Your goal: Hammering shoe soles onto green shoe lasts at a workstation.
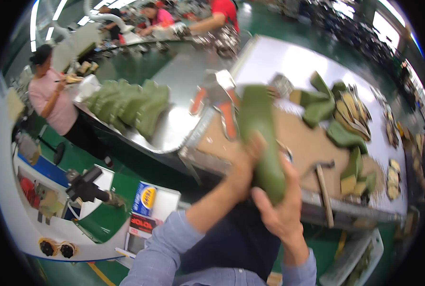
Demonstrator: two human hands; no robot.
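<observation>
Above the near edge of the worktop (281, 59), the left hand (242, 171) and right hand (285, 209) hold a green boot piece (261, 117), fingers curled round its middle and low end. It looks light, smooth and bendy, so gripping both sides seems best.

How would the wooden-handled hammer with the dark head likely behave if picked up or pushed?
The wooden-handled hammer would probably feel head-heavy, as its dark head looks metal. The straight wooden handle suggests it would stay stiff. Pushed outward, it might tip off: the handle's end appears to overhang the brown-topped worktable.
</observation>
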